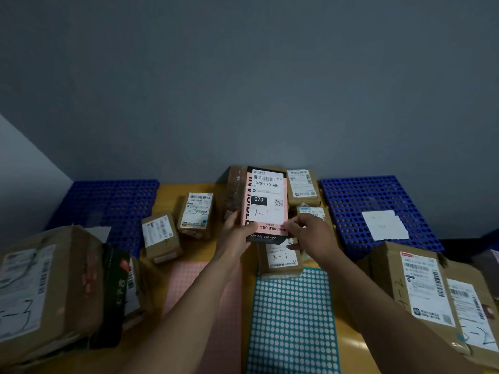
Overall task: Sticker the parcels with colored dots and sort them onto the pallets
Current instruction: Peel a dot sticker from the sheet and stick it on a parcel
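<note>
A pink and black flat box (266, 195) with a white shipping label marked "1-1" is held upright above the table's middle. My left hand (236, 233) grips its lower left edge. My right hand (310, 232) pinches its lower right corner at the label. Below the hands lie a pink dot sticker sheet (189, 282) and a teal dot sticker sheet (294, 319). A brown parcel marked "3-1" (280, 259) sits just under the held box. Blue perforated pallets lie at the left (113, 201) and the right (359, 201).
Two small brown parcels (194, 214) (160, 236) stand left of centre. Large cartons sit at the near left (46, 287) and near right (432, 292). More parcels (302, 187) are stacked behind the held box. A white paper (384, 225) lies on the right pallet.
</note>
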